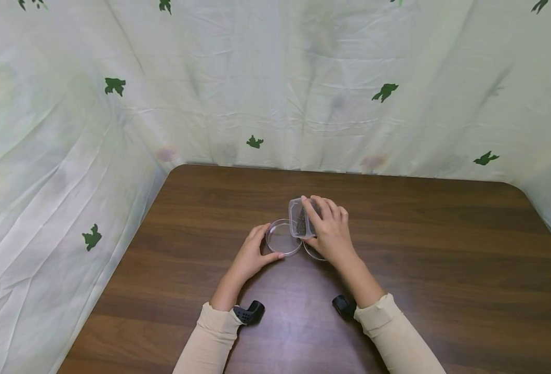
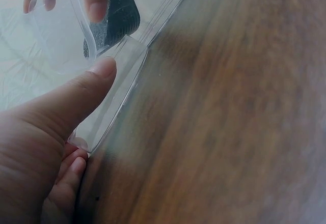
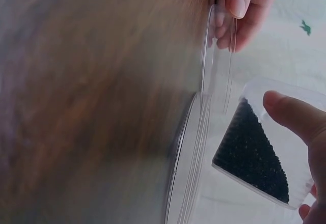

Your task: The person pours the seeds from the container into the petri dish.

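Observation:
My left hand [image 1: 253,255] holds a clear round petri dish [image 1: 283,237] on the table, thumb at its near side and fingers at its far side. In my right hand [image 1: 332,228] is a clear plastic tub [image 1: 295,210], tilted toward the dish and above its right edge. Dark grains [image 3: 252,155] lie slanted inside the tub, heaped against one wall, as the right wrist view shows. A second round clear dish or lid [image 1: 313,254] sits on the table under the right hand, partly hidden by it. No grains show in the held dish.
The brown wooden table [image 1: 434,259] spreads out on all sides of the hands. A pale curtain [image 1: 275,78] with green leaf-like shapes hangs behind its far edge and at the left. Black wrist cameras [image 1: 251,313] are strapped at both wrists.

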`<state>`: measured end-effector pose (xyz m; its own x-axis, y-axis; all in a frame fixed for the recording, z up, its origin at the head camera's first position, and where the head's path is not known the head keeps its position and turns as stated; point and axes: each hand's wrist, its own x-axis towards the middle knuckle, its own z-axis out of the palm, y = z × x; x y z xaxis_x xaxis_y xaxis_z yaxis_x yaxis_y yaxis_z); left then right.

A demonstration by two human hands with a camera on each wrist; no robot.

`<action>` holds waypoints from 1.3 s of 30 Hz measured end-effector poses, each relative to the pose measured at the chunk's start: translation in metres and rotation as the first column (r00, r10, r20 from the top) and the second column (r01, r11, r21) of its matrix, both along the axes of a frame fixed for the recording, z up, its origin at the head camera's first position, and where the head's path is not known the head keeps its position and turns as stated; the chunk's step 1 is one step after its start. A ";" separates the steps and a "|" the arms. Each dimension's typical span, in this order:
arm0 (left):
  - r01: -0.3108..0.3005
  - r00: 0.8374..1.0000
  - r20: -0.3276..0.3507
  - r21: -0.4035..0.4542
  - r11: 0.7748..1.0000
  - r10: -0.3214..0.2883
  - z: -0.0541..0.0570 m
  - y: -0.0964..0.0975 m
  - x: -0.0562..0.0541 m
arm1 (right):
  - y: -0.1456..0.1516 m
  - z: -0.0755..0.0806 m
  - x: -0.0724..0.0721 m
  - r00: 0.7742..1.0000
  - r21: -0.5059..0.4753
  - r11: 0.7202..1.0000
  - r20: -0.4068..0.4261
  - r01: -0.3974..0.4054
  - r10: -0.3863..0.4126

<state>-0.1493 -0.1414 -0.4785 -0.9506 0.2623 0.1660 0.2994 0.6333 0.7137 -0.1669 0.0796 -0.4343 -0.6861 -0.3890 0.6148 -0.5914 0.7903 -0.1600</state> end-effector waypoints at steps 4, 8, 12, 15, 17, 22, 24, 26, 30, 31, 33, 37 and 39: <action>0.002 1.000 0.001 0.007 1.000 -0.002 0.000 0.000 0.001 | -0.001 0.000 0.000 1.000 0.022 1.000 -0.008 0.007 -0.007; 0.003 1.000 0.013 0.005 1.000 -0.003 0.000 0.000 0.001 | -0.003 -0.001 0.000 1.000 0.030 1.000 -0.018 0.005 -0.005; 0.005 1.000 0.021 -0.001 1.000 -0.005 0.000 -0.001 0.001 | -0.004 -0.002 -0.001 1.000 0.033 0.999 -0.028 0.002 -0.001; 0.005 1.000 0.029 -0.004 1.000 -0.004 0.000 -0.001 0.001 | -0.005 -0.003 0.000 0.999 0.035 0.999 -0.039 0.001 0.000; 0.006 1.000 0.028 -0.006 1.000 -0.005 0.000 -0.001 0.001 | -0.006 -0.002 0.000 0.999 0.042 0.999 -0.047 0.002 0.000; 0.005 1.000 0.027 -0.006 1.000 -0.004 0.000 0.000 0.001 | -0.007 -0.002 0.000 0.999 0.061 0.998 -0.051 0.009 -0.006; 0.004 1.000 0.030 -0.005 1.000 -0.004 0.000 0.000 0.000 | -0.008 -0.002 0.000 0.999 0.069 0.998 -0.048 0.012 -0.009; 0.004 0.999 0.033 -0.005 1.000 -0.004 0.000 0.000 0.000 | -0.008 -0.002 0.000 0.999 0.078 0.997 -0.043 0.015 -0.012; 0.005 0.999 0.034 -0.008 1.000 -0.005 0.001 0.000 0.001 | -0.008 -0.002 0.001 0.999 0.088 0.996 -0.035 0.020 -0.017; 0.004 0.999 0.036 -0.009 1.000 -0.004 0.001 0.000 0.001 | -0.009 -0.002 0.001 0.999 0.088 0.996 -0.033 0.017 -0.015; 0.004 0.999 0.038 -0.012 1.000 -0.003 0.001 -0.001 0.001 | -0.009 -0.001 0.001 1.000 0.089 0.996 -0.030 0.011 -0.008; 0.004 0.999 0.041 -0.009 1.000 -0.003 0.001 -0.001 0.001 | -0.009 0.000 0.002 0.999 0.085 0.996 -0.032 -0.007 0.010; 0.004 0.999 0.041 -0.006 1.000 -0.003 0.001 -0.001 0.001 | -0.009 0.000 0.002 0.999 0.083 0.997 -0.035 -0.011 0.014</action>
<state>-0.1485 -0.1422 -0.4775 -0.9556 0.2666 0.1254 0.2723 0.6367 0.7215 -0.1649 0.0702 -0.4340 -0.6588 -0.4481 0.6043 -0.6059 0.7922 -0.0731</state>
